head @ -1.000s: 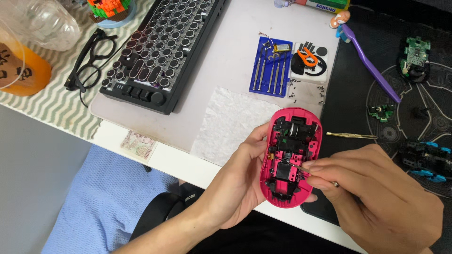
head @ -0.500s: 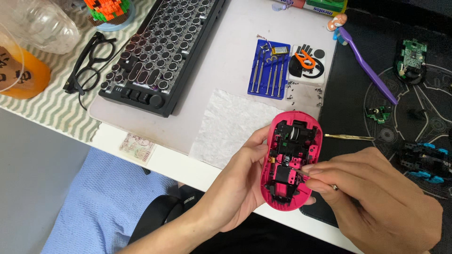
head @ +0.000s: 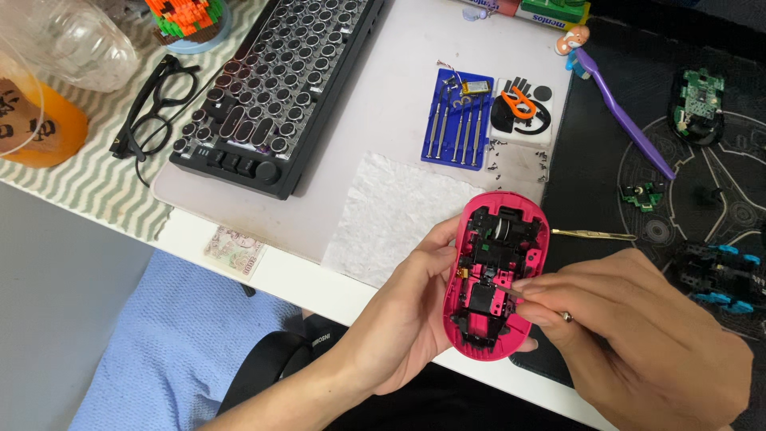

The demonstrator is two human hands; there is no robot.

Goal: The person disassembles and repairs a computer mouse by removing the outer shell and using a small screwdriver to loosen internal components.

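Note:
My left hand [head: 403, 315] cradles an opened pink mouse shell [head: 496, 271] from its left side, inside facing up, black parts showing within. My right hand [head: 638, 335] rests against the shell's right edge with fingers pinched on a thin tool whose tip sits inside the shell; a ring is on one finger. The shell hovers over the desk's front edge beside a white paper towel [head: 395, 211].
A blue screwdriver set [head: 456, 120], loose screws, gold tweezers [head: 594, 235], a purple toothbrush [head: 622, 112], green circuit boards [head: 696, 100] and black-blue mouse parts [head: 722, 267] lie on a black mat. A black keyboard [head: 279, 88], glasses [head: 152, 112] and plastic bottle stand at left.
The view has shifted slightly; the shell and both hands sit a little lower and left. My right fingers stay pinched inside the shell.

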